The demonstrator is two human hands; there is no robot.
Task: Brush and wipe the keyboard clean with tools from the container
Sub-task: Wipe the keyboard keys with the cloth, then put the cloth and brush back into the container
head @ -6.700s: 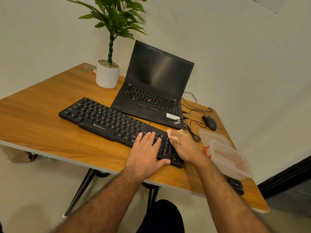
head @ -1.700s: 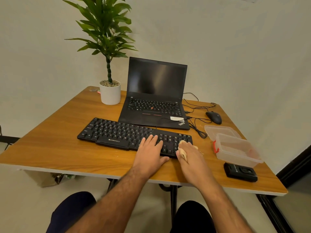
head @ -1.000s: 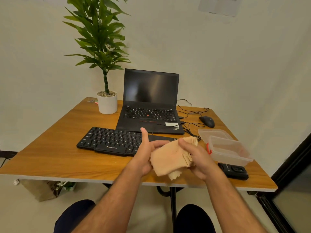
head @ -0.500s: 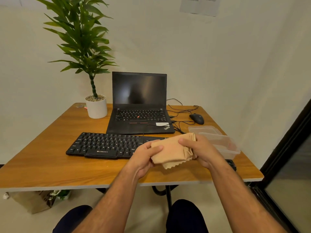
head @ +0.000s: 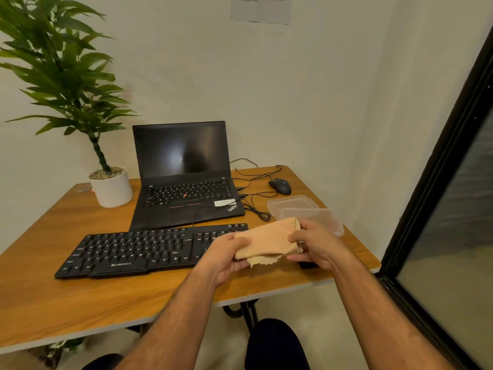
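1. My left hand (head: 226, 259) and right hand (head: 314, 245) each grip one end of the tan cloth (head: 268, 243) – likely folding it
2. The cloth is held above the right end of the keyboard (head: 149, 249), which lies flat on the table (head: 53, 297)
3. The clear container (head: 317, 214) sits open just behind my right hand – within reach for stowing the cloth

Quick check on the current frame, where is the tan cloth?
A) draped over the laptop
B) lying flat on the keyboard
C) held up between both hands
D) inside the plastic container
C: the tan cloth is bunched between the left hand and the right hand, each with a grip on one end, lifted in front of the right end of the keyboard.
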